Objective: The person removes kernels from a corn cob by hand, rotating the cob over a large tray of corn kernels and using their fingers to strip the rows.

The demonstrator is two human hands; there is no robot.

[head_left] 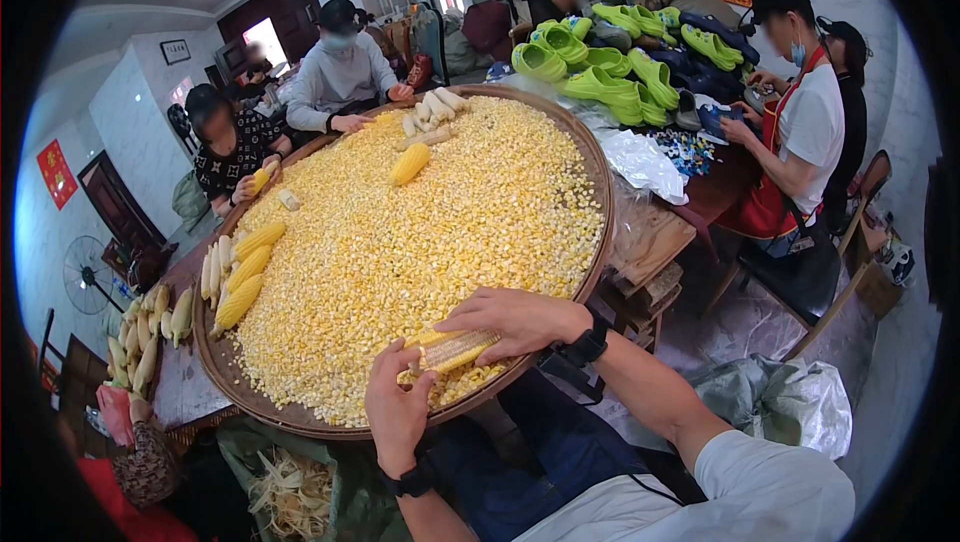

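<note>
White shirt cloth and dark trousers are filling the space nearest the camera, with both forearms stretching toward the rim of a big round tray. Just inside its near edge, a partly stripped corn cob is lying between the two hands, at the border of the loose kernels; whether it is resting on them, I cannot tell.

The left hand is pinching the cob's left end, its grip bringing thumb and bent fingers around the tip. The right hand is clasping the other end from above, fingers lying along the far side; its thumb is not showing clearly. So the cob is running sideways from one grip to the other, a pale bare strip facing upward between yellow rows.

Judging by looks, it is probably handling light and stiff, with smooth kernels making it slightly slippery; the bare core and ends are likely offering the surest hold.
</note>
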